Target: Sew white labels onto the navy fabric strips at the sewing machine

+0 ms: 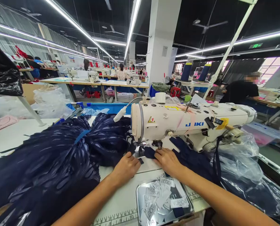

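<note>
Fingers (pixel 159 154) flat on fabric (pixel 66 163) (left hand (pixel 127 168), right hand (pixel 168 160), ungripping), sewing machine (pixel 191 123) overhanging, label tray (pixel 137 197) near

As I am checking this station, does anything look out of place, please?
Only the white labels stand out: they lie jumbled at all angles in the metal tray. The left hand and right hand rest on the navy fabric by the sewing machine; nothing looks spilled.

Large sewing hall under a dark ceiling (pixel 201 12), crossed by long light strips (pixel 132 22) and hung with fans (pixel 112 30). White pillar (pixel 162 40) at centre. Rows of pale tables (pixel 71 82) running back on the left, people (pixel 122 73) seated at them. Pink-lit windows (pixel 270 64) far right, green sign (pixel 255 45) just above.
</note>
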The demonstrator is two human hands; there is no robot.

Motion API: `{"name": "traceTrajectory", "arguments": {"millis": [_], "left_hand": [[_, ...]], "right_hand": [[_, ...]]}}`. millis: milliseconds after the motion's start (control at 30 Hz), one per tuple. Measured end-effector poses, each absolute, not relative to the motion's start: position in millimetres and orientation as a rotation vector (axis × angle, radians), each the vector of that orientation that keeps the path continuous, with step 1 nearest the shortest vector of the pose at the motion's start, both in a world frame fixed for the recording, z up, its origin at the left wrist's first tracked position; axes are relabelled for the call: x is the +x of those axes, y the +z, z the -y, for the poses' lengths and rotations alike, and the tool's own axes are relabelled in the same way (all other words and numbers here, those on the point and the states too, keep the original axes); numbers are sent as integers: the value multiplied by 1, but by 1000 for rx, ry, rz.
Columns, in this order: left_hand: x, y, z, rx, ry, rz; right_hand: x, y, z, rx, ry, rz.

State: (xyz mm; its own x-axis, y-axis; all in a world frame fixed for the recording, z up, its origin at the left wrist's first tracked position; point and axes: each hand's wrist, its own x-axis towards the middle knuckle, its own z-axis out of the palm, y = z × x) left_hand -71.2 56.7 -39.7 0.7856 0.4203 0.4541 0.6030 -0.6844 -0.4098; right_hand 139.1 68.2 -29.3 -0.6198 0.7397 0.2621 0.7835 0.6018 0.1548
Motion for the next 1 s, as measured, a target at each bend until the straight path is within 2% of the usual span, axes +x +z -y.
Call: {"name": "traceTrajectory", "arguments": {"millis": [200,433,533,733,833,1000], "left_hand": [[-71,-39,-58,-2419,-433,742],[-71,-37,-58,-2412,-440,752],[-72,-38,-58,-2411,-435,752],[-72,-39,-57,-2408,-428,744],[-73,-39,-57,-2404,-441,746],[-73,-40,-58,-2401,-426,723]], "right_hand": [[154,-30,-59,-1250,-220,2617],[152,-39,-69,-898,-509,2664],[151,-37,-70,-838,-474,2634],[130,-34,-82,-1144,-302,2480],[110,-39,-88,-1260,-379,2535],[108,-40,-93,-1070,-592,2688]]}}
